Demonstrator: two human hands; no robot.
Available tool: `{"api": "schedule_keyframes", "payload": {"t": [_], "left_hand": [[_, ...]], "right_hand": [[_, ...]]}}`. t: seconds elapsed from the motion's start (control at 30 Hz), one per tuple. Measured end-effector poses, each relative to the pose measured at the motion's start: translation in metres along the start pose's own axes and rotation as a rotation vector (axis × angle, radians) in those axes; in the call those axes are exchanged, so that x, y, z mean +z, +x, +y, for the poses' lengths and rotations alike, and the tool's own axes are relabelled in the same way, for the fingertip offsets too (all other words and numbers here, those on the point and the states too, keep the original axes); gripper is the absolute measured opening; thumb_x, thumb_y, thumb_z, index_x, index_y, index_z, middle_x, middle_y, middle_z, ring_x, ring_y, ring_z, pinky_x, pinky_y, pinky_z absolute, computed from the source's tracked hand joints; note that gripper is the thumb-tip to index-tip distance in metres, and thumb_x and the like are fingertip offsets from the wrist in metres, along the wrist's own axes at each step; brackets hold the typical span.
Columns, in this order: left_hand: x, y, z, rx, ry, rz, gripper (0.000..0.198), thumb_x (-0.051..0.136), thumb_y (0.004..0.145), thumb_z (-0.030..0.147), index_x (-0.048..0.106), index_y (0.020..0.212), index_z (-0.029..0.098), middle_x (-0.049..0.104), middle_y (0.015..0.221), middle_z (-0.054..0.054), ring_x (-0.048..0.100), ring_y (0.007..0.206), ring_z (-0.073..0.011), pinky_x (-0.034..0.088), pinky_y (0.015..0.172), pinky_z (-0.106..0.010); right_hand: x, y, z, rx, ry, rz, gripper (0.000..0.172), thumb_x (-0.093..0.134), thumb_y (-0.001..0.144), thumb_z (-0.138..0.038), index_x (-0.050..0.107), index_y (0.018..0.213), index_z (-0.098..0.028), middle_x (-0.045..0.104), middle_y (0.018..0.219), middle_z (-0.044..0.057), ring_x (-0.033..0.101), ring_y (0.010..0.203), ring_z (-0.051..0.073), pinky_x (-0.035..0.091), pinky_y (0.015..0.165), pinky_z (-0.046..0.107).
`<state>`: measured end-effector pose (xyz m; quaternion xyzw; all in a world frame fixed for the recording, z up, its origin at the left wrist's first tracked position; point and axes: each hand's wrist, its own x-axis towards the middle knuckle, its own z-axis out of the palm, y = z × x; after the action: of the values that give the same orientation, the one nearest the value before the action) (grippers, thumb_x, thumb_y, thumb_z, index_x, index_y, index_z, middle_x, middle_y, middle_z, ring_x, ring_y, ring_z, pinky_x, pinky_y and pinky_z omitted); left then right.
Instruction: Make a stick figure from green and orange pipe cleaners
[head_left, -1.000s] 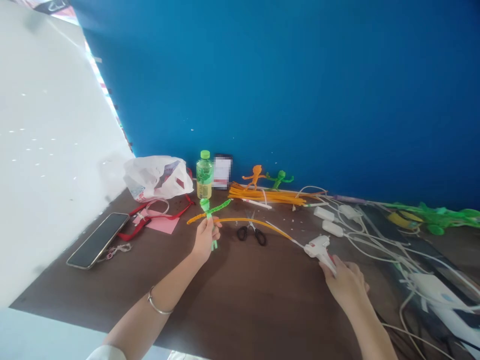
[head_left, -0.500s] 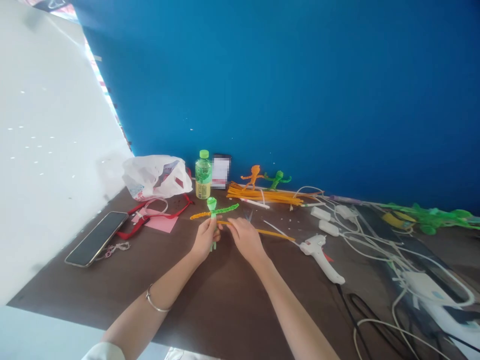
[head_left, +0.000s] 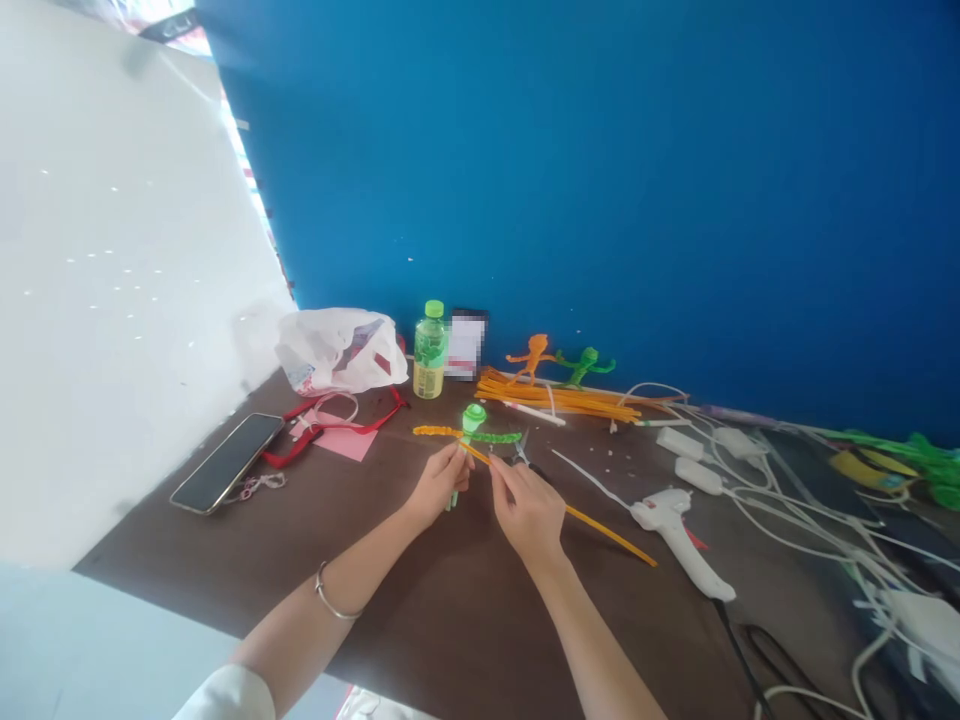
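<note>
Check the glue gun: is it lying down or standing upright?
Lying on its side: the white glue gun rests on the brown tabletop, its handle stretched out low along the surface.

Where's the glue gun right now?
In the head view, the white glue gun lies on the dark table, right of the right hand, beside the orange pipe cleaner.

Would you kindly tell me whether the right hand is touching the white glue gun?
Apart: the head view shows brown tabletop between the right hand and the white hot glue gun.
</note>
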<state>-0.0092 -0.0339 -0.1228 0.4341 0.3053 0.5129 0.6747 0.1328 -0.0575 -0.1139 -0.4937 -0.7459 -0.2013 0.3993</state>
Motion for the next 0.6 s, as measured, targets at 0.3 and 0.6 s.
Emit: {"api": "schedule_keyframes", "payload": {"t": [0.3,0.6], "left_hand": [[0.0035,-0.0037,-0.0007,-0.012,0.065,0.011,0.041,0.045,0.077,0.052,0.044,0.061,0.014,0.021,0.048,0.008,0.020,0.043,-0.0033,0.018,0.043,-0.020],[0.0070,-0.0041,0.0013,-0.088,-0.160,0.108,0.035,0.058,0.071,0.047,0.039,0.069,0.017,0.047,0.058,0.003,0.023,0.041,-0.0016,0.016,0.041,-0.017]], "right_hand": [[-0.0023,0.0029,-0.0062,-0.013,-0.055,0.020,0.015,0.054,0.079,-0.019,0.067,0.086,-0.019,0.052,0.050,-0.002,0.047,0.049,0.008,0.031,0.054,0.021],[-0.0001,-0.0030,-0.0063,0.076,0.002,-0.028,0.020,0.047,0.083,-0.023,0.066,0.086,-0.018,0.058,0.054,0.001,0.051,0.051,0.010,0.034,0.055,0.023]]}}
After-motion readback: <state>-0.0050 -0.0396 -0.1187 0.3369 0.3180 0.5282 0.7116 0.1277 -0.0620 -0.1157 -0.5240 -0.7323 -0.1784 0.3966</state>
